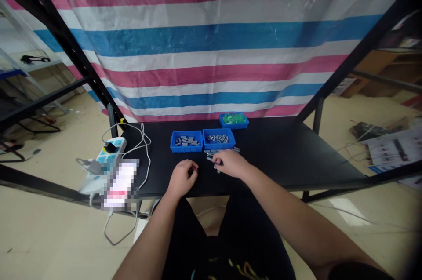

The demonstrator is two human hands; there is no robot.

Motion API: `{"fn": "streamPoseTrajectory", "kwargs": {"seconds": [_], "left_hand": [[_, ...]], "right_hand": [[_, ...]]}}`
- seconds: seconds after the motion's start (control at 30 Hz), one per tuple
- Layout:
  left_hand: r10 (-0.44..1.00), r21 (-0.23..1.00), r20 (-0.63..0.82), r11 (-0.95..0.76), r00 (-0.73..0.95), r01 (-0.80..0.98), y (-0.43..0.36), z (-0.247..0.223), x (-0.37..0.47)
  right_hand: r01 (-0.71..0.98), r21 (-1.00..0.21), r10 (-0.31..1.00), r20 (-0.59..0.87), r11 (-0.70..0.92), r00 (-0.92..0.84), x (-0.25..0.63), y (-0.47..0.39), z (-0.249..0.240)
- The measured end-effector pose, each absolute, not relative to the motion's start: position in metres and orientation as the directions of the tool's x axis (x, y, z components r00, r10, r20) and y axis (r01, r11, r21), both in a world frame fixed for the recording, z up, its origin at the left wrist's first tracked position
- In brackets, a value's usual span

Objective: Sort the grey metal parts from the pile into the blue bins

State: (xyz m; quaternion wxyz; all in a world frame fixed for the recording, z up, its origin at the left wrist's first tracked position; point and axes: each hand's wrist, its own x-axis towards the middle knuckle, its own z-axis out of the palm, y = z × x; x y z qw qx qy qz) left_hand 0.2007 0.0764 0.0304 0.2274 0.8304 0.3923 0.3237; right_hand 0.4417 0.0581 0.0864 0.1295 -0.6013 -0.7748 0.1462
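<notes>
My right hand (231, 163) is over the black tabletop with its fingers pinched. A small shiny metal piece (215, 166) shows at its fingertips. Several short metal cylinders (210, 154) lie loose just beyond and partly behind that hand. To the left, my left hand (182, 179) rests near the front of the table, loosely curled, with a gap between thumb and fingers and nothing visible in it. A blue bin (186, 150) of larger metal cylinders stands past the left hand. Beside it is another blue bin (219, 144) of smaller metal parts.
A third blue bin (234, 126) with green pieces sits at the back. On the left are a white power strip (115, 143), a charger (92, 166), loose cables (149, 157) and a blurred-out phone (120, 183). Black frame posts and a striped sheet (211, 69) enclose the black table (273, 152).
</notes>
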Motion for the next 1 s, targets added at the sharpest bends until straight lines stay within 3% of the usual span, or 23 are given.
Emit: {"fn": "streamPoseTrajectory", "kwargs": {"seconds": [0.2,0.37,0.47,0.57,0.83,1.0], "left_hand": [[0.799,0.631,0.363,-0.589,0.479,0.505,0.076,0.031,0.201],[0.804,0.633,0.353,-0.582,0.478,0.511,0.076,0.032,0.201],[0.802,0.632,0.357,-0.585,0.479,0.508,0.076,0.031,0.201],[0.803,0.630,0.359,-0.585,0.476,0.511,0.076,0.030,0.201],[0.800,0.629,0.359,-0.588,0.481,0.508,0.076,0.031,0.201],[0.801,0.629,0.354,-0.586,0.483,0.511,0.076,0.032,0.201]], "right_hand": [[0.925,-0.309,0.971,-0.020,0.222,-0.239,0.429,0.055,0.084],[0.842,-0.464,0.956,0.043,0.275,-0.289,0.437,0.068,0.082],[0.782,-0.589,0.968,0.243,0.204,-0.069,0.446,0.080,0.081],[0.745,-0.658,0.947,0.297,0.112,0.119,0.452,0.084,0.078],[0.839,-0.430,0.941,0.109,0.335,-0.320,0.453,0.053,0.078],[0.893,-0.299,0.941,0.062,0.335,-0.332,0.443,0.047,0.079]]}}
